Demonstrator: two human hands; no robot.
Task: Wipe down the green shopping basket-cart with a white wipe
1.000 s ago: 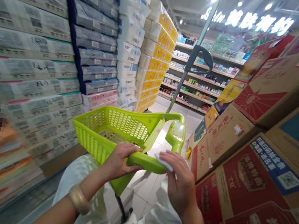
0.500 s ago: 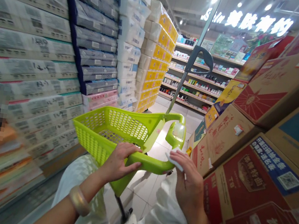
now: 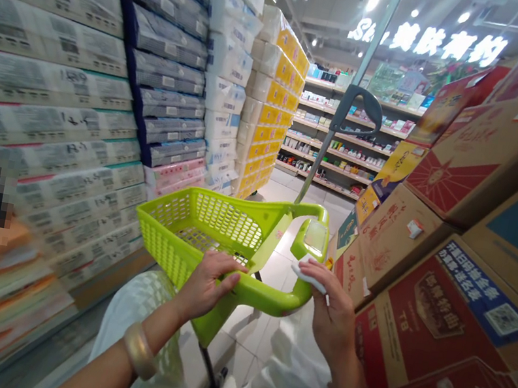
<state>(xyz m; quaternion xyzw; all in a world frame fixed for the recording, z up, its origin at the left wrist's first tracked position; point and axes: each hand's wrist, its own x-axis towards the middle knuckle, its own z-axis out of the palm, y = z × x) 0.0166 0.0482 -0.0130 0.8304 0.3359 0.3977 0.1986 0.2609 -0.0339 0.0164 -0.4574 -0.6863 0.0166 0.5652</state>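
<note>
Here, stacked packs (image 3: 59, 81): They are rising along one side of the aisle, carrying handwritten figures that are blurring too much to trust.
Cartons (image 3: 396, 230): They are lining the other side; one is showing what seems to be 郎牌特曲, with T8 beneath, and a blue sticker (image 3: 467, 269) at its upper edge is bearing white Chinese lettering, partly illegible, beside a QR code (image 3: 507, 318).
Shelves (image 3: 313, 104): They are holding rows of small goods at the back, their brands being too tiny to read.
Lit sign (image 3: 429, 42): It is glowing 美肤有约, with "Sk" and further letters partly hiding behind a metal pole (image 3: 314, 177).
Green cart (image 3: 169, 255): It is standing over the tiled floor (image 3: 240, 333), close before the person.
Handle (image 3: 266, 299): It is forming the cart's near edge, curving at its right corner towards a small panel (image 3: 316, 235) that is showing nothing legible.
Right hand (image 3: 333, 312): Its grip is clamping a white wipe (image 3: 310, 277) against that corner; the step in hand appears to be wiping.
Left hand (image 3: 208, 286): Its grip is clasping the handle's left end, probably steadying it.
White wipe: It is lying just below the panel; working on around the bend would be calling for firm contact.
</note>
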